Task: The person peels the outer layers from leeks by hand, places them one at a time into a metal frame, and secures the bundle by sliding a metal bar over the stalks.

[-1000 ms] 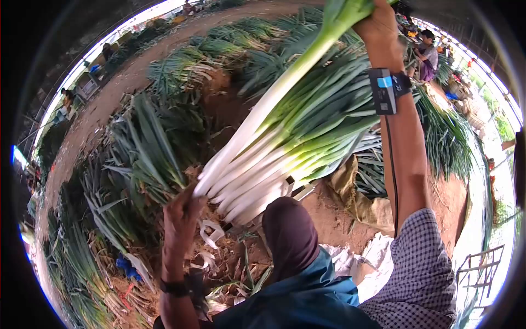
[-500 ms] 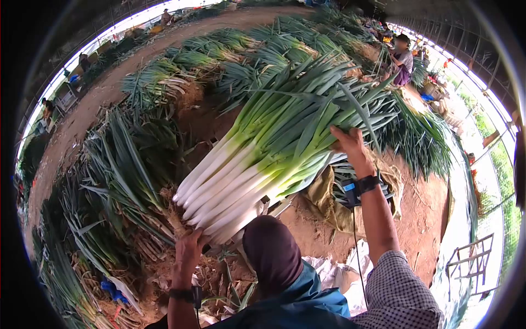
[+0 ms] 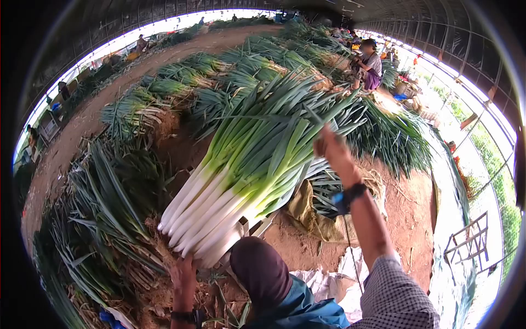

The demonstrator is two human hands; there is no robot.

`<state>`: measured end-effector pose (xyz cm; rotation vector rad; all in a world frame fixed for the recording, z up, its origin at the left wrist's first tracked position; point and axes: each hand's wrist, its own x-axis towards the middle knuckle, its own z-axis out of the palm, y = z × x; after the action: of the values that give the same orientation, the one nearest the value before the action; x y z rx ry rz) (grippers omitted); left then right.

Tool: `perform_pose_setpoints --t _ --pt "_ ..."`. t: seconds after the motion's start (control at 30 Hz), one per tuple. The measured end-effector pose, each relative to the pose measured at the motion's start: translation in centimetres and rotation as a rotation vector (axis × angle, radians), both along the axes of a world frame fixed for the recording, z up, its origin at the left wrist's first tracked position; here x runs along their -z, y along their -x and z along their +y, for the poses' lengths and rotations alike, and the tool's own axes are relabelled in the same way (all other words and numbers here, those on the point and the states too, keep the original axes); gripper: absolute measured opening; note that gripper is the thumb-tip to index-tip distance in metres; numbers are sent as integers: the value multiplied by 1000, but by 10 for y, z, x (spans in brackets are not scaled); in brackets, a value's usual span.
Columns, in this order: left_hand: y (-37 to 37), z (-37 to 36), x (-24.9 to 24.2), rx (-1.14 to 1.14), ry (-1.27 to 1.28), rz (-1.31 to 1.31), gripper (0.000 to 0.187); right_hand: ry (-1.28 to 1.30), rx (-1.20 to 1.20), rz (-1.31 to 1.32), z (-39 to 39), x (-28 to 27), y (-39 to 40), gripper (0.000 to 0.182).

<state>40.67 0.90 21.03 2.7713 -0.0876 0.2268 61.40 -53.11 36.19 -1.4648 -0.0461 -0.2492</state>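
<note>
A large bundle of leeks (image 3: 241, 175) lies aslant in front of me, white stalks toward the lower left and broad green leaves fanned toward the upper right. My left hand (image 3: 184, 274) is at the stalk ends, its fingers curled against the lowest whites. At the right edge of the leaves is my right hand (image 3: 333, 149), smeared by motion, with a leaf blade sticking up beside its fingertips. Each wrist wears a dark band; the right one carries a small blue-lit device (image 3: 342, 200).
Untrimmed leeks (image 3: 109, 197) are heaped along my left. More bundles (image 3: 235, 68) spread behind. A tan sack (image 3: 307, 214) with leaves in it sits right of the bundle. Maroon cloth (image 3: 258, 260) rounds up in front. A person (image 3: 370, 64) sits at the upper right.
The view has shifted, so the leek bundle sits lower and farther left in it. My right hand has gone from resting on the leaf edge to a blur there. My left hand stays at the stalk ends.
</note>
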Motion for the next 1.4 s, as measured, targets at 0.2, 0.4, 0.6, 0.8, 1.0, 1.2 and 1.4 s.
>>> perform_pose_setpoints --t 0.2,0.4,0.6,0.8,1.0,1.2,1.4 --pt "-2 -4 -2 -6 29 -25 34 -153 338 -362 -104 -93 -86 72" --pt "4 -8 -15 -6 85 73 26 1161 157 -706 42 -8 11 38" --pt "0 -2 -2 -17 -10 50 28 876 393 -421 57 53 70 30" --pt "-1 1 -3 0 -28 124 35 -86 440 -9 -66 56 7 45" --pt "2 0 1 -42 -74 115 36 329 261 -289 -113 7 -95 28" --pt "-10 0 11 -15 -70 92 39 1112 2 73 -103 -33 -123 31" --pt "-18 -12 1 -14 -86 119 39 1333 -55 104 -68 -45 -123 33"
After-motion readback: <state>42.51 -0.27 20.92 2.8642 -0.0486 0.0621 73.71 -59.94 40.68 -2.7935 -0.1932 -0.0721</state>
